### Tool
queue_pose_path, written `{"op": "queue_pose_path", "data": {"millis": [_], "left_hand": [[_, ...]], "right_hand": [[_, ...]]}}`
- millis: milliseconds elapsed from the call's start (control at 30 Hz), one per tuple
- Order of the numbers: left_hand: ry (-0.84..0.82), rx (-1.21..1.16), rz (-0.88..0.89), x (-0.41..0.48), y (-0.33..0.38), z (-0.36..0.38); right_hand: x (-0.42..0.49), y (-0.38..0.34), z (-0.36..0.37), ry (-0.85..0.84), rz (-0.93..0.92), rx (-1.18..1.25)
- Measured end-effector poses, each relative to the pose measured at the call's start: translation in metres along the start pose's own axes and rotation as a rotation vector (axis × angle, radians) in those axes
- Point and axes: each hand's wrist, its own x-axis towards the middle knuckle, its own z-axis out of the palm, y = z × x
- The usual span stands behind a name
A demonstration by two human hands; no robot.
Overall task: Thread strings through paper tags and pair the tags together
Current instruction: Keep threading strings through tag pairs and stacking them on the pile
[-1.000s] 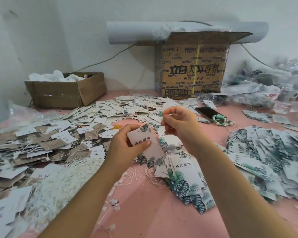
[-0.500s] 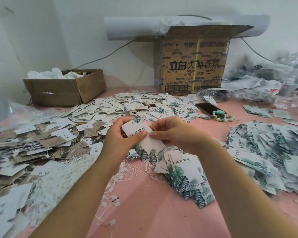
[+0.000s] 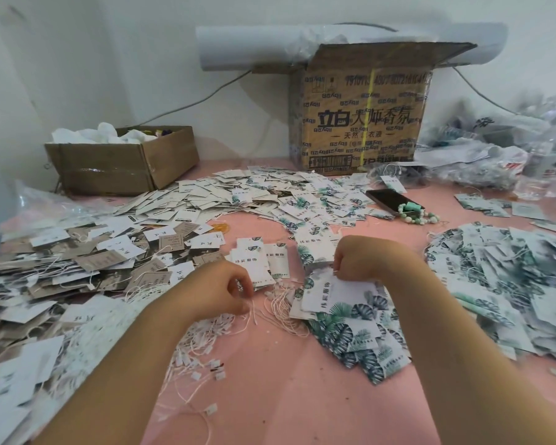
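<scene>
My left hand (image 3: pixel 220 292) is low over the pink table, fingers curled and pinching a thin white string (image 3: pixel 253 311) from the loose bundle of strings (image 3: pixel 283 305). My right hand (image 3: pixel 358 261) pinches the top edge of a white tag with green leaf print (image 3: pixel 341 295) lying on the small pile of leaf tags (image 3: pixel 353 338) in front of me. A short stack of white printed tags (image 3: pixel 259 263) lies between the two hands.
Brown and white tags (image 3: pixel 87 258) heap at the left, more leaf tags (image 3: pixel 507 290) at the right and threaded tags (image 3: pixel 270 197) behind. White strings with plastic ends (image 3: pixel 199 354) lie front left. A phone and bead bracelet (image 3: pixel 408 208), two cardboard boxes (image 3: pixel 363 117) and plastic bags stand at the back.
Both hands came down from chest height to the table. The tag the left hand held is out of it; the left hand now pinches a string, the right hand a new leaf tag.
</scene>
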Motion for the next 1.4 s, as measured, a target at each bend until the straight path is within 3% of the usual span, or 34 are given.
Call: {"op": "queue_pose_path", "data": {"millis": [400,500,700,1000,1200,1400], "left_hand": [[-0.080,0.088,0.129,0.007,-0.001,0.016],[-0.081,0.149,0.144,0.009,0.001,0.018],[-0.076,0.213,0.173,0.010,0.002,0.025],[0.222,-0.416,0.155,0.005,0.014,0.018],[0.303,-0.575,0.145,0.004,0.016,0.013],[0.312,-0.584,0.159,0.004,0.016,0.013]], "right_hand": [[0.000,-0.003,0.000,0.110,0.107,-0.104],[-0.003,-0.011,-0.001,0.140,0.002,-0.075],[-0.007,-0.040,0.011,0.028,-0.356,0.301],[0.004,-0.050,0.024,0.154,-0.410,0.438],[0.002,-0.050,0.023,0.272,-0.495,0.609],[0.002,-0.046,0.017,0.345,-0.466,0.659]]}}
